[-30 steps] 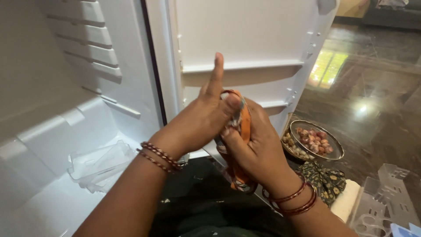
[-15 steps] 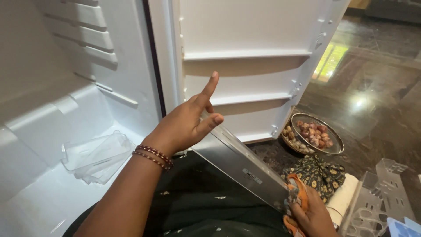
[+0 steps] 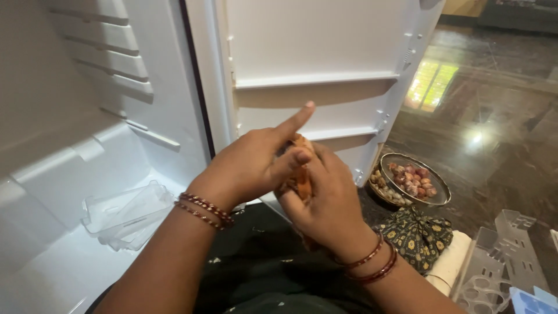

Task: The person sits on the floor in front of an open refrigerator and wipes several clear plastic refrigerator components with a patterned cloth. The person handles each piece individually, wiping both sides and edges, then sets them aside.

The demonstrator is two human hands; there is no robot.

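The right hand (image 3: pixel 328 203) has come back up from beside the lap, bringing the orange cloth (image 3: pixel 299 177) with it, and meets the left hand (image 3: pixel 256 166) again in front of the open fridge door (image 3: pixel 314 52). Both sets of fingers are now closed around the bunched cloth, except the left forefinger, which sticks out straight. The cloth sits pressed between the palms, so the wiping looks paused while it is regathered. A metal bowl (image 3: pixel 437 197) of small onions rests on the floor nearby.

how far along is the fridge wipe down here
Looks done: the fridge interior and door shelves are bare, with clear trays lying inside. In hand: left hand and right hand bunch an orange cloth. Seemingly left: refitting the clear rack on the floor.
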